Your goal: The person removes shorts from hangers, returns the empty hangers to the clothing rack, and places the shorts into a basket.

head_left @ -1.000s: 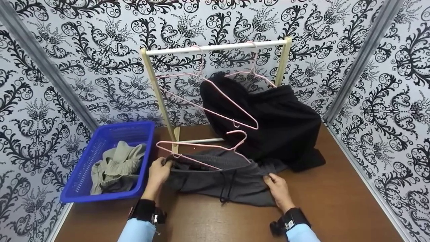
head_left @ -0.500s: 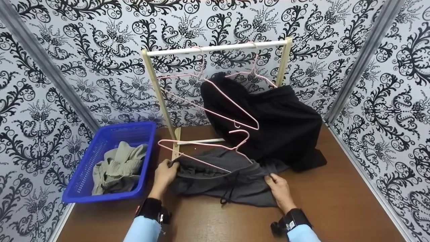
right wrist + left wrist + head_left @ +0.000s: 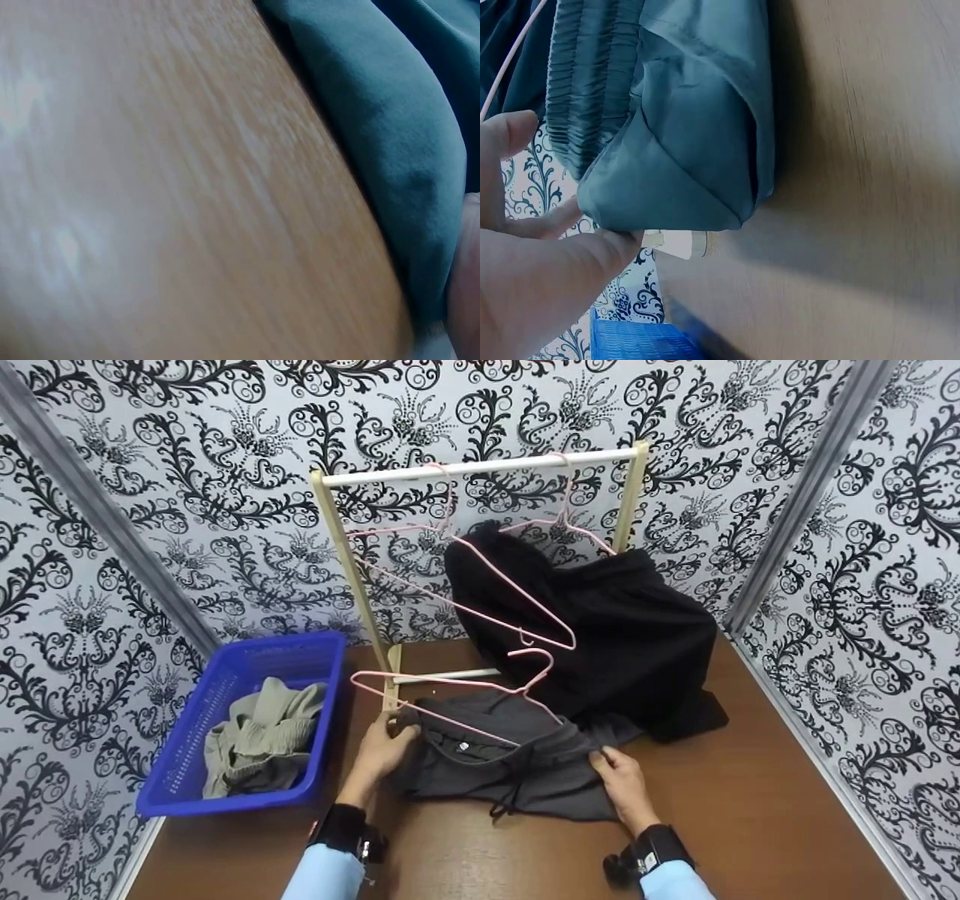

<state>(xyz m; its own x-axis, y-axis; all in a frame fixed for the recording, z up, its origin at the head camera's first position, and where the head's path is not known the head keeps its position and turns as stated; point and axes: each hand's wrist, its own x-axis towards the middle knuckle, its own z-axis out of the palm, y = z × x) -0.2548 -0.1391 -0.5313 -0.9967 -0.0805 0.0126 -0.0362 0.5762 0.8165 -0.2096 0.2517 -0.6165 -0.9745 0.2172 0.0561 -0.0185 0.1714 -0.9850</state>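
Dark grey drawstring shorts lie on the table, waistband facing up, and a pink hanger sits partly inside the waist opening. The hanger's hook and left arm stick out; its right end is hidden by the cloth. My left hand holds the left end of the waistband. In the left wrist view the elastic waistband is gathered beside the fingers. My right hand pinches the right side of the waistband. The right wrist view shows mostly table, with the shorts' cloth along its right side.
Behind stands a clothes rack. A bare pink hanger and black bottoms on another hanger hang from it. At left, a blue basket contains a sage-green garment. Patterned walls enclose the brown table.
My left hand has moved right and slightly forward, drawing the left end of the waistband inward; a white label now shows inside. My right hand has stayed nearly still.
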